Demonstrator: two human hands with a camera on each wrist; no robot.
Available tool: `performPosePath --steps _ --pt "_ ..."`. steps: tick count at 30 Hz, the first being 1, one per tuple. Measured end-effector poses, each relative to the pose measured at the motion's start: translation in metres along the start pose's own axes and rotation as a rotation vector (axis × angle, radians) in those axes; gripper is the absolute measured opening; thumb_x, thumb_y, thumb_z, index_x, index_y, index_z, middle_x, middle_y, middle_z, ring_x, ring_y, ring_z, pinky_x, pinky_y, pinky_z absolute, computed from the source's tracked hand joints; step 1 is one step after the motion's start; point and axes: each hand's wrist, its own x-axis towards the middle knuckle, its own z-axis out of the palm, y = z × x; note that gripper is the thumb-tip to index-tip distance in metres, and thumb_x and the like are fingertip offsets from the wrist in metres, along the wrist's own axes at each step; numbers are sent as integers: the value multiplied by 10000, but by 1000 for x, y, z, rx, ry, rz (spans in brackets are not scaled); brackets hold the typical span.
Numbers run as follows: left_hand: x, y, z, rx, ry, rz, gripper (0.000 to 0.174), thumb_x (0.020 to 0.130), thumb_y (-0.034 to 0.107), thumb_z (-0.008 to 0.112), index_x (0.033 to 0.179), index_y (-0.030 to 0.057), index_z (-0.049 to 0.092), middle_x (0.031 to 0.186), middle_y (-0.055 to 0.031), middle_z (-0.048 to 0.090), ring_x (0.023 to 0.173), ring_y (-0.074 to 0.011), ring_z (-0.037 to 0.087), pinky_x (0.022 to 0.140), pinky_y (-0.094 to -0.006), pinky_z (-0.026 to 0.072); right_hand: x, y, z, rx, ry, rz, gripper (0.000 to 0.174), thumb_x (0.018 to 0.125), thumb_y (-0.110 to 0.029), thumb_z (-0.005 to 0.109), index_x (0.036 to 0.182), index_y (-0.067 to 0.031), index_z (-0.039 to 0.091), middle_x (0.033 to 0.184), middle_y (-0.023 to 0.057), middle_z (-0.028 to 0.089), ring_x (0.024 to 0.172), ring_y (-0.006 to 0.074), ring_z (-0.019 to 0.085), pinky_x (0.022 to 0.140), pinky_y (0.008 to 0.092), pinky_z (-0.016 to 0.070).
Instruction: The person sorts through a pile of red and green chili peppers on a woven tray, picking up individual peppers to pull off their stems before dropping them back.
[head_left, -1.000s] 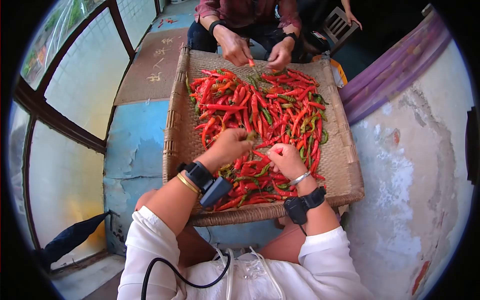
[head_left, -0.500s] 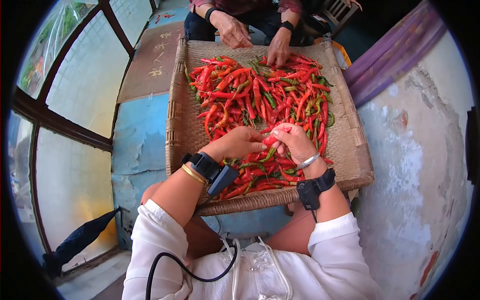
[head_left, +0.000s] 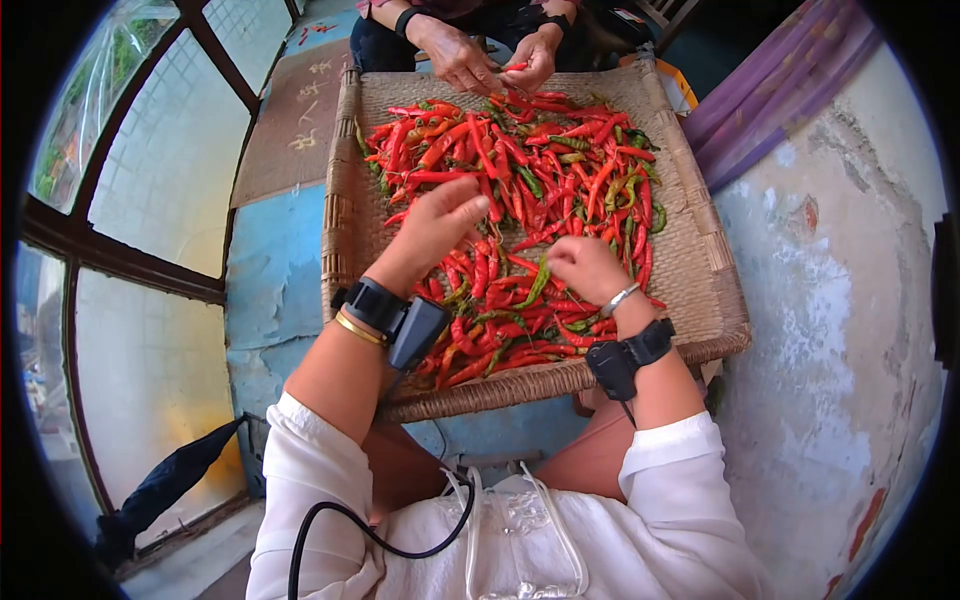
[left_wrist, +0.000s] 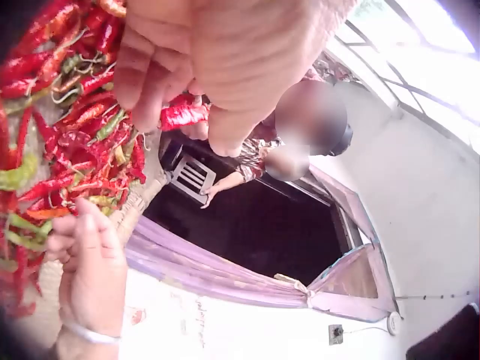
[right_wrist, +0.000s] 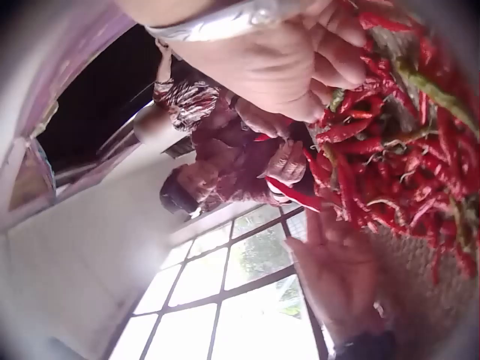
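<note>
My left hand is raised over the left side of the chili pile, its fingers stretched forward and the thumb apart. A red chili pepper shows just beyond its fingertips in the right wrist view; in the left wrist view it lines up with the gap between fingers and thumb. My right hand hovers over the middle of the pile with loosely bent fingers. No pepper shows in its grasp. A curved green chili overlaps its fingertips in the head view. Red and green chilies cover much of the woven tray.
Across the tray another person's hands hold a red chili. A window stands at the left and a worn wall at the right, beside a purple curtain. A dark folded umbrella leans at the lower left.
My hands were together at a red chili half a second ago; they have parted, the left moving up and leftward. The other person's hands have come together.
</note>
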Motion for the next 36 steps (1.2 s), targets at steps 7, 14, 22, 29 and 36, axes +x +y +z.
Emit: performPosePath --steps 7,14,22,29,36 --pt "-12 -33 13 902 -808 -120 289 786 259 575 953 24 596 779 -139 603 678 -215 584 621 -324 459 1 -6 13 -329 -599 59 217 754 -227 582 875 -56 638 882 139 624 837 301 581 745 381 451" --pt "-17 -30 14 1020 -421 205 286 751 272 576 937 58 613 839 -161 609 808 -317 578 697 -405 454 3 -13 6 -358 -250 18 200 761 -216 577 878 -63 630 961 134 603 912 296 560 783 397 446" --pt "-11 -44 13 1145 -345 279 198 712 230 578 830 79 629 722 -152 599 688 -322 580 650 -411 468 0 -1 10 -732 -319 77 248 679 -304 637 828 -107 655 827 111 628 820 272 603 702 396 485" --pt "-10 -45 9 1231 -401 270 342 698 223 615 1014 99 577 864 -142 585 822 -306 574 719 -395 470 -7 -20 4 -831 -416 177 268 691 -289 644 864 -85 654 903 100 636 854 262 608 706 380 492" --pt "-11 -47 5 1275 -443 267 329 701 219 605 1008 102 587 872 -141 602 834 -300 576 712 -395 468 -6 -11 14 -886 -423 221 186 771 -161 536 900 -102 657 935 100 634 882 247 604 698 382 485"
